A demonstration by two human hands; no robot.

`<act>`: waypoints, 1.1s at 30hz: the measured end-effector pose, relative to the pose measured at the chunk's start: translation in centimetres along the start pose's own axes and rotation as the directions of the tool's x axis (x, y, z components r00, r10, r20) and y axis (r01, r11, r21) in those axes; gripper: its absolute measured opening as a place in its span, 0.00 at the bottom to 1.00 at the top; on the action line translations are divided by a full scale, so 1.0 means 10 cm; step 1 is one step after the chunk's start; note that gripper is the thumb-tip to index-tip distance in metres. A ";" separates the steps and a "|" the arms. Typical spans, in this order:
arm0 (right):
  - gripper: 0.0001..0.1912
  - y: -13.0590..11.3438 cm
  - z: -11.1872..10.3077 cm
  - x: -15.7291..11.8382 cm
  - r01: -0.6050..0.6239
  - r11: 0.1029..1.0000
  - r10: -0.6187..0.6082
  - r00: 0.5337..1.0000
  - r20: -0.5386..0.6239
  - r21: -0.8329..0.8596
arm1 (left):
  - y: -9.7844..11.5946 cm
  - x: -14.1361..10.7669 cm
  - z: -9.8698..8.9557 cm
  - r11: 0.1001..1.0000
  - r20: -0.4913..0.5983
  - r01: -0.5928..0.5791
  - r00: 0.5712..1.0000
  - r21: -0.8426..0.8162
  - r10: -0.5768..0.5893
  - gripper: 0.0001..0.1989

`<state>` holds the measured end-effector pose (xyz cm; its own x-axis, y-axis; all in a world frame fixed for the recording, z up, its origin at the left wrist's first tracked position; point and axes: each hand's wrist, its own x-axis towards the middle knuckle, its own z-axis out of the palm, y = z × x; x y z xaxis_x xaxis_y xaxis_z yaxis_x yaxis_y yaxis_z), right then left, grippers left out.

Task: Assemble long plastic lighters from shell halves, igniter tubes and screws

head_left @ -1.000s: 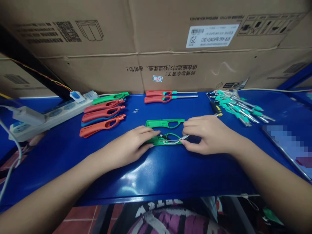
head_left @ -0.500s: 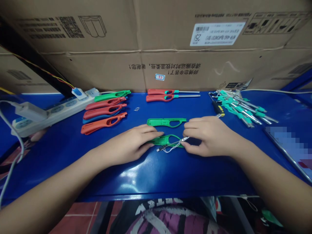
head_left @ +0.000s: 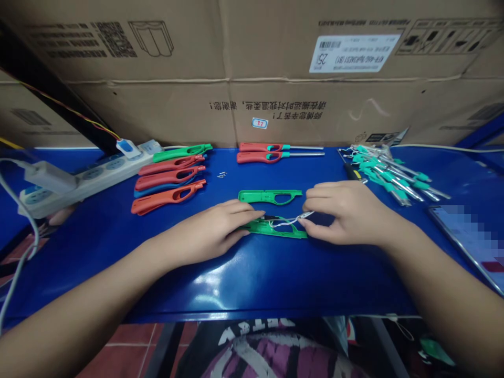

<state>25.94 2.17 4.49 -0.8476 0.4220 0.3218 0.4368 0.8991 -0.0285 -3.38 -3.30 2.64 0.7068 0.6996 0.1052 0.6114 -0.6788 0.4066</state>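
Note:
My left hand is closed on the rear end of a green lighter casing half, which lies on the blue table with its hollow side up. Between thumb and fingers, my right hand pinches a thin lighter rod with white wires. The rod's dark inner end lies over the casing half, close to my left fingertips. Its outer end is hidden by my right hand. Just behind lies the other green casing half, with its own finger loop.
Orange-red, blue and green casings lie at left beside a power strip. Two red lighters lie at the back. Metal rods with teal parts, a screwdriver and a phone are at right. Tiny pins lie mid-table.
My right hand has moved the rod back and turned it, so its dark end now lies over the green casing half instead of in front of it. My left hand has stayed in place.

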 end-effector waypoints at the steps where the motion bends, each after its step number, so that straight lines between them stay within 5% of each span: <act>1: 0.13 0.00 0.00 0.00 0.007 1.000 -0.007 1.000 0.001 0.000 | 0.00 0.00 0.00 1.000 -0.001 -0.001 1.000 -0.001 0.001 0.23; 9: 0.13 -0.02 0.01 0.00 0.019 1.000 -0.020 0.999 -0.031 -0.005 | -0.01 0.00 0.00 1.000 -0.010 -0.002 1.000 -0.002 0.002 0.22; 21: 0.16 0.01 0.02 0.00 -0.070 0.997 0.064 0.985 0.162 0.033 | 0.00 0.00 -0.01 1.000 -0.012 -0.013 1.000 0.005 0.013 0.21; 33: 0.16 0.03 0.01 0.00 -0.112 0.993 0.105 0.980 0.167 0.031 | 0.01 -0.01 -0.01 1.000 0.003 -0.009 1.000 0.020 0.009 0.21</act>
<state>26.05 2.43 4.40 -0.8354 0.5274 0.1549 0.5190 0.8496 -0.0938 -3.40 -3.40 2.78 0.7132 0.6929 0.1058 0.6121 -0.6892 0.3878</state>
